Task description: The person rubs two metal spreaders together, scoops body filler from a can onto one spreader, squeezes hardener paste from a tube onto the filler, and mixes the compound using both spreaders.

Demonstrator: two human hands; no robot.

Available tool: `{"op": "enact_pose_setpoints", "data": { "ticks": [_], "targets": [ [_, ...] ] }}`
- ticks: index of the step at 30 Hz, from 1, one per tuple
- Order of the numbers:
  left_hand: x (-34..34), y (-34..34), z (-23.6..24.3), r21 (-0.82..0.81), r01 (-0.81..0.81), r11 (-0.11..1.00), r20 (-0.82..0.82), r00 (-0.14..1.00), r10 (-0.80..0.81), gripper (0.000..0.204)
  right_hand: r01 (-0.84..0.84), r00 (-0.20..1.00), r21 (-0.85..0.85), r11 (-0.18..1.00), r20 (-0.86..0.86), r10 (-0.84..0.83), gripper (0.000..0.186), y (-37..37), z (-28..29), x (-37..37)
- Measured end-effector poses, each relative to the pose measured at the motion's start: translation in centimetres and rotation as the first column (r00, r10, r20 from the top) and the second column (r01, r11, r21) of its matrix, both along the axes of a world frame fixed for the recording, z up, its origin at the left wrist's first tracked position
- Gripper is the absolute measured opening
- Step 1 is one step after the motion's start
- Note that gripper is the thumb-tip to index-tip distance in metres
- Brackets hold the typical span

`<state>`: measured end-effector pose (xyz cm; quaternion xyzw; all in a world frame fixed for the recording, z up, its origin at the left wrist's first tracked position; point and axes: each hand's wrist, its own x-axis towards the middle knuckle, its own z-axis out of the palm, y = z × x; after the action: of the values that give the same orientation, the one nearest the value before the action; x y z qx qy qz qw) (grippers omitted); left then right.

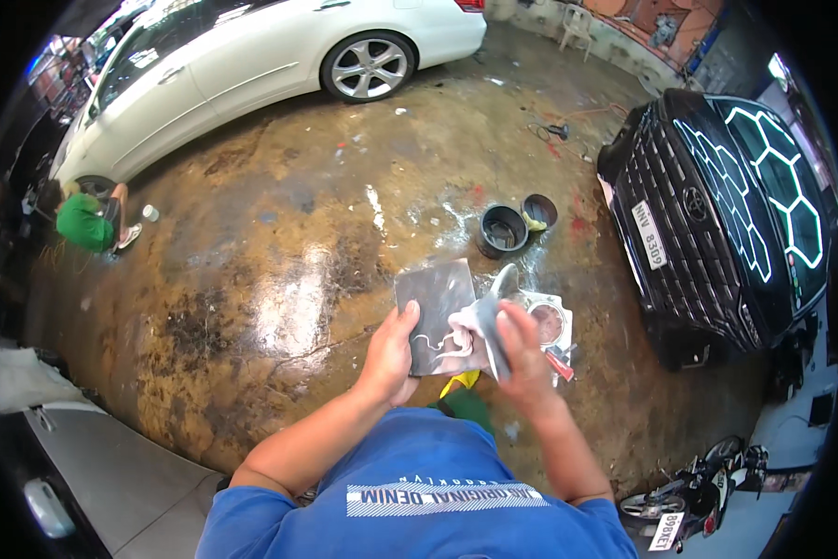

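My left hand grips a flat grey mixing board by its left edge, thumb on top and fingers underneath. A smeared lump of pale pinkish putty lies on the board's right part, with thin streaks trailing from it. In my right hand is a thin grey spreader, tilted upright against the putty at the board's right side. The lower part of that spreader is partly covered by my fingers.
Past the board stand two dark buckets. A square can and a red tube sit beyond my right hand. A white car, a black car, a motorcycle and a crouching person in green surround the stained wet floor.
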<state>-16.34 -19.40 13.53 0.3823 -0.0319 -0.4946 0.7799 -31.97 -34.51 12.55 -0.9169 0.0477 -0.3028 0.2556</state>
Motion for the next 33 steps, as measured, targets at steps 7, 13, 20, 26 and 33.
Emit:
{"op": "enact_pose_setpoints", "data": {
  "ticks": [7, 13, 20, 26, 33],
  "targets": [
    [-1.1, 4.9, -2.0, 0.031, -0.133, 0.991, -0.111, 0.985, 0.135, 0.035, -0.107, 0.985, 0.145, 0.984, -0.117, 0.124, 0.069, 5.7, -0.6, 0.4],
    [-1.6, 7.3, -4.0, 0.028, -0.077, 0.997, -0.265, 0.961, 0.082, 0.035, -0.144, 0.982, -0.005, 0.990, -0.126, 0.142, 0.059, 5.6, -2.4, 0.1],
    [-1.1, 8.3, -1.8, -0.067, -0.086, 0.994, -0.230, 0.971, 0.069, 0.037, -0.068, 0.928, -0.108, 0.992, -0.371, 0.023, 0.047, 3.0, -4.1, -2.3],
    [-0.2, 6.1, -2.0, 0.205, -0.063, 0.977, 0.504, 0.862, -0.050, 0.041, 0.038, 0.970, -0.364, 0.931, -0.210, -0.122, 0.044, 3.1, 4.8, 0.6],
    [0.3, 4.5, -1.7, 0.267, -0.121, 0.956, 0.729, 0.674, -0.118, 0.041, -0.150, 0.959, -0.323, 0.934, -0.276, 0.059, 0.040, 5.2, 2.7, 1.7]
  ]
}}
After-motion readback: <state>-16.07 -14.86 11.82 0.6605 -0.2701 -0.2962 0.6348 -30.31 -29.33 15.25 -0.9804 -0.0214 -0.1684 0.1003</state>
